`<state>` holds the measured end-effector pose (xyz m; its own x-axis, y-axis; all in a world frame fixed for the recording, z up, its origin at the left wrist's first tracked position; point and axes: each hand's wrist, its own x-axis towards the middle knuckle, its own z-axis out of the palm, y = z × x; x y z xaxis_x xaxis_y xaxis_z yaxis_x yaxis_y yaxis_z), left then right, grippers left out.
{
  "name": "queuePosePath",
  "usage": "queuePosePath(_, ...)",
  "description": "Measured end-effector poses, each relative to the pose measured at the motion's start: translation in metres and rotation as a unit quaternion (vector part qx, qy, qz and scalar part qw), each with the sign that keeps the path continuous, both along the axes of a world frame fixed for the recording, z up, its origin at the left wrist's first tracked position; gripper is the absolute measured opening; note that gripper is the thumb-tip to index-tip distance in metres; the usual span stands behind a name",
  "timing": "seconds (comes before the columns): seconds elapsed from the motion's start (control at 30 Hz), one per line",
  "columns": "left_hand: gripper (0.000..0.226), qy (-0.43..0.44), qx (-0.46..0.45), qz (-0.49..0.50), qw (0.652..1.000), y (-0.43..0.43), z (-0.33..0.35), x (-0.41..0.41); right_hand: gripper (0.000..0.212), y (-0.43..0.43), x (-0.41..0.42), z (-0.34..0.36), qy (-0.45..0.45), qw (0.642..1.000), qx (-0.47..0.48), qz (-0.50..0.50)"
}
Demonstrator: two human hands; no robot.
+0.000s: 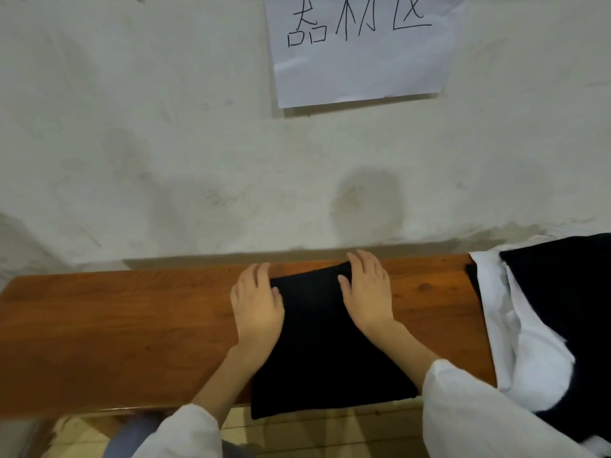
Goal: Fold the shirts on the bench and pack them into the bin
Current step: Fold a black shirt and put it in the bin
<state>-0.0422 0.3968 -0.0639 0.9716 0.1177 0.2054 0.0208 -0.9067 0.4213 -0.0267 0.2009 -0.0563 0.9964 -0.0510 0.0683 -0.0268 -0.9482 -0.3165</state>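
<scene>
Presses flat on the folded black shirt (327, 342) in the middle of the wooden bench (115, 325). Rests the left hand (258, 305) at its 9 o'clock edge and the right hand (367, 292) at 3 o'clock, fingers straight, gripping nothing. Shows a pile of black and white shirts (545, 309) at 3 o'clock.

Bench (132, 325) runs left to right, its far edge against the wall (165, 160). A folded shirt (317, 342) lies on the bench around its middle, with its near end overhanging the bench's front edge above the floor (297, 434). The left hand (258, 305) rests flat on the shirt's left edge and the right hand (367, 292) on its right part. A pile of shirts (545, 309) covers the bench's right end. A sheet of paper (357, 61) hangs on the wall above the bench.
</scene>
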Motion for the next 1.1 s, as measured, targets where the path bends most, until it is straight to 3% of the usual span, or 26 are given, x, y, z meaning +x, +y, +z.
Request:
queuePosePath(0.07,0.046,-0.037,0.065,-0.081,0.994,-0.016,-0.005,-0.011,0.051,0.009,-0.023,-0.008,-0.052,0.997,-0.035,0.047)
queuePosePath(0.13,0.054,-0.001,0.129,-0.132,0.983,-0.029,-0.016,-0.024,0.056,0.015,-0.045,-0.022,-0.057,0.993,-0.066,0.076)
queuePosePath(0.23,0.060,0.080,0.178,-0.130,0.972,-0.032,-0.029,-0.036,0.062,0.011,-0.061,-0.037,-0.001,0.993,-0.096,0.069)
queuePosePath(0.37,0.065,0.149,0.170,-0.138,0.964,-0.034,-0.019,-0.034,0.095,0.005,-0.060,-0.031,0.077,0.989,-0.080,0.095)
queuePosePath(0.43,0.065,0.166,0.170,-0.152,0.959,-0.031,-0.008,-0.036,0.086,0.004,-0.059,-0.017,0.118,0.986,-0.056,0.105)
queuePosePath(0.5,0.061,0.181,0.129,-0.105,0.969,-0.024,0.001,-0.041,0.066,-0.002,-0.060,-0.001,0.152,0.984,0.018,0.090)
queuePosePath(0.6,0.045,0.129,0.086,0.045,0.987,0.003,0.021,-0.070,0.071,-0.019,-0.084,0.011,0.106,0.987,0.124,0.015)
queuePosePath(0.67,0.041,0.145,0.057,0.088,0.984,0.025,0.022,-0.090,0.077,-0.027,-0.103,0.016,0.106,0.985,0.131,-0.032)
queuePosePath(0.77,0.051,0.207,-0.028,0.082,0.974,0.042,0.013,-0.107,0.080,-0.030,-0.117,0.024,0.131,0.982,0.091,-0.103)
queuePosePath(0.9,0.045,0.229,-0.127,0.028,0.965,0.034,0.015,-0.114,0.073,-0.024,-0.122,0.026,0.194,0.959,0.083,-0.187)
queuePosePath(1.03,0.028,0.251,-0.162,0.022,0.954,0.023,0.021,-0.112,0.072,-0.020,-0.129,0.022,0.208,0.951,0.076,-0.216)
queuePosePath(1.1,0.015,0.252,-0.266,0.045,0.929,0.018,0.021,-0.106,0.066,-0.018,-0.133,0.019,0.199,0.959,0.042,-0.196)
